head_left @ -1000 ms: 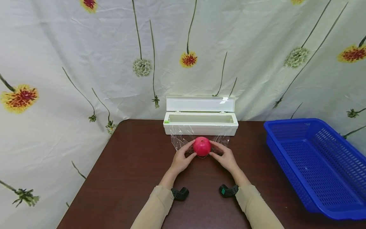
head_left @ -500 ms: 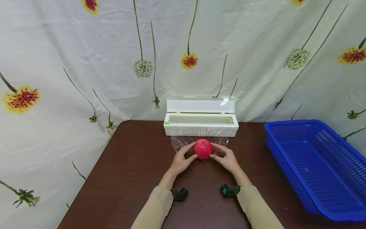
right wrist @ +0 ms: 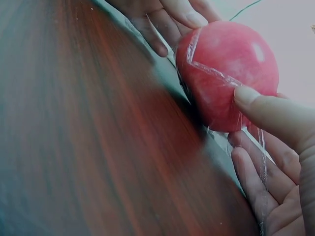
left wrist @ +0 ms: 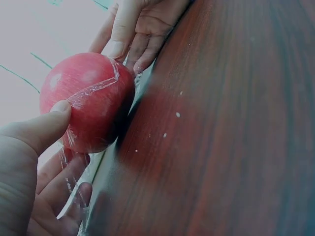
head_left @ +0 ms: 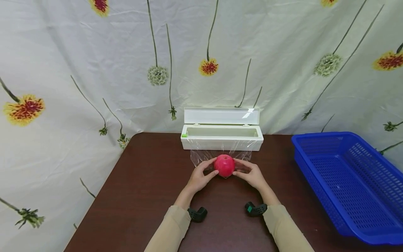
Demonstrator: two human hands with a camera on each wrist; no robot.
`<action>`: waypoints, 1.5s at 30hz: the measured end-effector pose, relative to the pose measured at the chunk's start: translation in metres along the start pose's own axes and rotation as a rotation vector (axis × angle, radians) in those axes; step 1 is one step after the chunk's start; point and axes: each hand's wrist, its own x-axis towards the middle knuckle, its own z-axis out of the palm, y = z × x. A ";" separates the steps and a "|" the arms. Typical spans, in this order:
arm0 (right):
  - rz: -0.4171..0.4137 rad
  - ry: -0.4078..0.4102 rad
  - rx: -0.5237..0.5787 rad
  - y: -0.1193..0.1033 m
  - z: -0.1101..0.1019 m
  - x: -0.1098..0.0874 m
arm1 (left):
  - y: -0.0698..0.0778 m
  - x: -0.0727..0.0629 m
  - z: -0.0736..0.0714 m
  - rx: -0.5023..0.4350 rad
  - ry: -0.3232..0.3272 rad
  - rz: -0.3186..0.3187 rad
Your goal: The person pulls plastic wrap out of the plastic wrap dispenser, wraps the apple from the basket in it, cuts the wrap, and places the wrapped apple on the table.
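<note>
A round red apple [head_left: 224,166] sits at the middle of the table, close in front of a white cling film box [head_left: 221,142]. Clear cling film [head_left: 198,156] stretches from the box down to the apple, and its creased edge lies across the fruit's near side in both wrist views. My left hand [head_left: 198,177] grips the apple from the left, thumb tip pressing the film edge onto the skin. From the other side my right hand [head_left: 253,176] holds it likewise, its thumb [right wrist: 261,105] on the film. The fingers of both hands reach behind the fruit, beneath the film.
The box's lid [head_left: 221,115] stands raised against the flowered cloth [head_left: 126,52] behind. A blue plastic basket [head_left: 346,182] stands on the right of the dark wooden table [head_left: 151,196]. Small white specks [left wrist: 178,115] dot the wood.
The apple has rolled or slid slightly toward me and to the right, both hands moving with it. The film between box and apple looks more tightly stretched.
</note>
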 end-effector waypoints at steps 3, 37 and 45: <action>0.004 -0.013 0.003 0.000 -0.002 0.000 | 0.001 -0.001 0.000 0.020 -0.011 -0.031; 0.056 -0.060 0.001 -0.003 -0.007 -0.006 | 0.007 -0.011 -0.004 -0.095 -0.058 -0.162; -0.004 -0.055 -0.007 -0.004 -0.006 -0.005 | 0.004 -0.010 -0.004 -0.092 -0.040 -0.153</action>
